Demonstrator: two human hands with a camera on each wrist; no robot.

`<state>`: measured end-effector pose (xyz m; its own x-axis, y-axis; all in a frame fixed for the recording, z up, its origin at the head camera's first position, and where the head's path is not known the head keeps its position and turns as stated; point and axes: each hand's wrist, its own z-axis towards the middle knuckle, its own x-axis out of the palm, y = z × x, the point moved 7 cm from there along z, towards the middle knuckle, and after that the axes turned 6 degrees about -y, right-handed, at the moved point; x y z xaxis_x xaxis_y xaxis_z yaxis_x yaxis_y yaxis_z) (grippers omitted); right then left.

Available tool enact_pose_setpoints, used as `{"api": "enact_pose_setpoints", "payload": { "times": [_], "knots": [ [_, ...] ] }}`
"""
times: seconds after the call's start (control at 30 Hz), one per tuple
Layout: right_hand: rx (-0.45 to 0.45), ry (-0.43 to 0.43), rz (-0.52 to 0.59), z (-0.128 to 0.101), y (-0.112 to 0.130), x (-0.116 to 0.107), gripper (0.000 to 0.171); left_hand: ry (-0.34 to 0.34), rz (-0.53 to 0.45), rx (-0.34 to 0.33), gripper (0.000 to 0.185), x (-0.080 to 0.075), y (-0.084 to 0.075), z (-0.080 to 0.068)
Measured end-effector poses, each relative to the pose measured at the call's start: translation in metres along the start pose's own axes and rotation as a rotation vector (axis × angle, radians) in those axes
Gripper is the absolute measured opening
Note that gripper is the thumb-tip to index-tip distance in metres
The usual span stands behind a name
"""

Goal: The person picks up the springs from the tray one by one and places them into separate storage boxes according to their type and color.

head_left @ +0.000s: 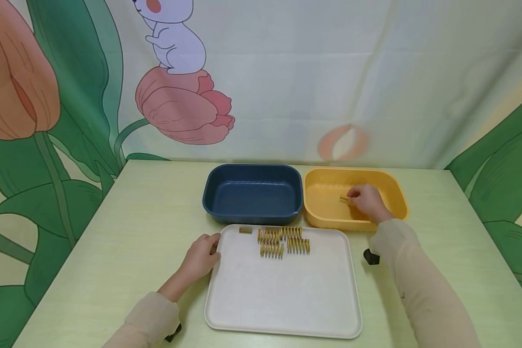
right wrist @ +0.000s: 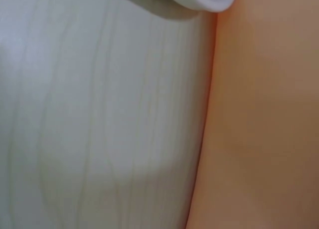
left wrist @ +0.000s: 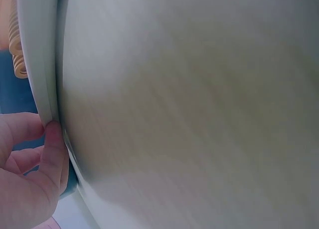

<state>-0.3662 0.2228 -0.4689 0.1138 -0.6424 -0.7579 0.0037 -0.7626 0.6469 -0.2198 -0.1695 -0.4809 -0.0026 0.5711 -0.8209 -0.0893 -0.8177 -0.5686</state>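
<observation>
Yellow spring (head_left: 343, 198) sits pinched in my right hand (head_left: 367, 202), fingers curled on it, inside the yellow bin (head_left: 396, 193). My left hand (head_left: 200, 256) grips the left rim of the white tray (head_left: 282, 299), thumb over the edge. More springs (head_left: 282, 240) lie at the tray's far end. Blue bin (head_left: 252, 193) stands just left of the yellow bin.
</observation>
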Motion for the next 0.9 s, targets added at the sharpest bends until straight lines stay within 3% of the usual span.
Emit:
{"api": "enact_pose_setpoints", "payload": {
  "times": [0.5, 0.9],
  "knots": [
    [0.035, 0.013, -0.004, 0.0018, -0.0043, 0.0016, 0.019, -0.004, -0.013, 0.008, 0.014, -0.0001, -0.0002, -0.0002],
    [0.005, 0.02, -0.046, 0.0046, -0.0042, 0.0031, 0.016, 0.004, -0.015, -0.011, 0.032, 0.0007, 0.0024, 0.0001]
  ]
}}
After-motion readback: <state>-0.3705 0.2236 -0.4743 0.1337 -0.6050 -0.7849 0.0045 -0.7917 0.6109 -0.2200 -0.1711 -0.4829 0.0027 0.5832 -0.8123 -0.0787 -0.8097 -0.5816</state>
